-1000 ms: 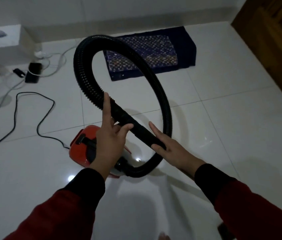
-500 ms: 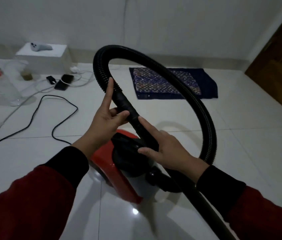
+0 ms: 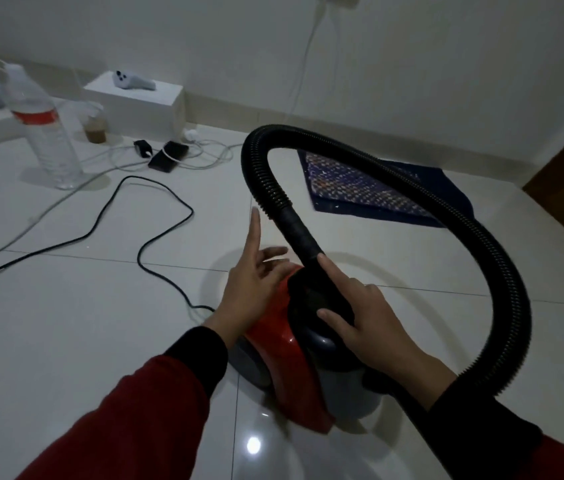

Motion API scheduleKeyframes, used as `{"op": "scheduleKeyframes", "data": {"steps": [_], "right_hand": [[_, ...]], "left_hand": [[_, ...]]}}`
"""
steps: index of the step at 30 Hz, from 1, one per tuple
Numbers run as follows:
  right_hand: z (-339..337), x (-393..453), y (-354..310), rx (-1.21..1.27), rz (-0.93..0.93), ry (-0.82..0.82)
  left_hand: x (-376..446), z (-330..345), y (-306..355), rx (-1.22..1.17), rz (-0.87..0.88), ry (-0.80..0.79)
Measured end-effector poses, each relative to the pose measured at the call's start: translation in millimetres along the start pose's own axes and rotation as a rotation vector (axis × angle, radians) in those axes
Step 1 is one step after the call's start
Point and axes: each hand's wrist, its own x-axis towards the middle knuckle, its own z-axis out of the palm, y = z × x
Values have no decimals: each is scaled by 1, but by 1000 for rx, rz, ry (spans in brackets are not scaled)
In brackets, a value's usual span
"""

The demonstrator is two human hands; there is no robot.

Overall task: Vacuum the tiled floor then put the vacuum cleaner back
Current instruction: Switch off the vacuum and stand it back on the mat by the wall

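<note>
head view, two hands [image 3: 311, 299], one vacuum cleaner [image 3: 284, 355], one hose [image 3: 481, 237]

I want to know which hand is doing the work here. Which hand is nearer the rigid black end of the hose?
Right. The right hand has a fingertip touching the hose end where it meets the vacuum cleaner. The left hand is open beside it, not touching.

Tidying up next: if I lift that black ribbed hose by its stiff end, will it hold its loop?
Probably not. The hose is corrugated and already arcs freely, so it will likely flop. Its smooth cuff looks rigid. The far end seems joined to the vacuum cleaner, so it may tug.
</note>
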Motion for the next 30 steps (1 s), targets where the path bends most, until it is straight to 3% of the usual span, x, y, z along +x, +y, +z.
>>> {"op": "scheduleKeyframes", "data": {"steps": [4,6,13,19,24,28,30], "right_hand": [[4,0,1,-42,-27,23],[5,1,3,-54,-28,34],[9,0,-2,-87,-47,105],[9,1,-1,-83,-32,106],[6,0,-1,-63,-17,82],[2,-1,-1,-26,-3,64],[0,-1,-1,-2,4,51]], "left_hand": [[-7,2,-52,496,-60,-127],[-4,7,-63,611,-51,-121],[-7,8,-77,689,92,39],[-2,-1,-68,955,132,0],[0,2,-57,982,77,-13],[-11,12,-49,915,-107,-83],[-21,20,-41,853,-166,-31]]}}
